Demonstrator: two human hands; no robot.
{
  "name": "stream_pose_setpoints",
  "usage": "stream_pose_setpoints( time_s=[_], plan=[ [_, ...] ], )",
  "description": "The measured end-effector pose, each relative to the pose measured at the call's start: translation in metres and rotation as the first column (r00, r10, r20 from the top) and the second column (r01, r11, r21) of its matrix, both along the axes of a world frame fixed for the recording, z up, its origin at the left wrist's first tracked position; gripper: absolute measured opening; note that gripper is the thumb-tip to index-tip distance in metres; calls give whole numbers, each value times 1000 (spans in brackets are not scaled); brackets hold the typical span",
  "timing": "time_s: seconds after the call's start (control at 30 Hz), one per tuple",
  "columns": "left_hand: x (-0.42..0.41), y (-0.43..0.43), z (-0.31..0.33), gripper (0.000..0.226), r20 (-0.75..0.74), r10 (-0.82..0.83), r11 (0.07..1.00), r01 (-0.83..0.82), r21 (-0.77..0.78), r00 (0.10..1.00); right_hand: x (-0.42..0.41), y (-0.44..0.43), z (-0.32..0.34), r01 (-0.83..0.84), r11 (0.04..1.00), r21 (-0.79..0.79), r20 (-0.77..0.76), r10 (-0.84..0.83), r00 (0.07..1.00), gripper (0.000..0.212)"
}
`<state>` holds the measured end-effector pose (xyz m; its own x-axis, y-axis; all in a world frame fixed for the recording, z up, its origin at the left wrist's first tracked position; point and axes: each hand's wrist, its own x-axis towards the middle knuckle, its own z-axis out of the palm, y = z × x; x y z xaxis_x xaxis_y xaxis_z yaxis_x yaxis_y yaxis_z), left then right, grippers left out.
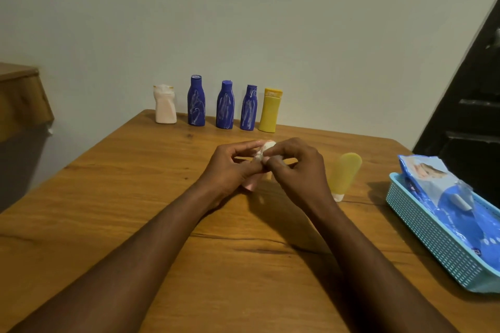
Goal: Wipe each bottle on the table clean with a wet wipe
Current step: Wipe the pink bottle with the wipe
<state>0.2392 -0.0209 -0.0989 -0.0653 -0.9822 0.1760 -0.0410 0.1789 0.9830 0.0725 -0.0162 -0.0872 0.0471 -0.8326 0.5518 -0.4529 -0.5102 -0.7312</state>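
Observation:
My left hand [232,167] grips a small pink bottle [250,185] over the middle of the wooden table [108,211]. My right hand [292,167] pinches a crumpled white wet wipe [264,150] against the bottle's top end. Most of the pink bottle is hidden by my fingers. A yellow tube [344,174] stands cap-down just right of my right hand. Along the far edge stand a pale pink bottle [165,104], three blue bottles [196,101] [225,105] [249,108] streaked with white smears, and a yellow bottle [270,110].
A turquoise plastic basket [433,246] at the right edge holds a blue pack of wet wipes [443,192]. A dark door [470,105] stands beyond it. A wooden piece of furniture [19,100] is at the left, off the table.

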Motion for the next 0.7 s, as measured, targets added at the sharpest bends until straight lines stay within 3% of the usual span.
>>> stream_pose_setpoints(
  time_s=[0.23,0.4,0.7],
  plan=[
    [-8,2,-1,65,207,152,968,-103,-228,966,-5,-1,3,96,993,-66,-16,-97,995,11],
    [-11,8,0,75,334,147,958,-50,-282,931,-11,-7,3,178,983,-55,32,-176,984,17],
    [-14,11,0,65,431,211,929,-42,-368,877,-6,-1,3,82,996,-35,-40,-84,996,16]
  ],
)
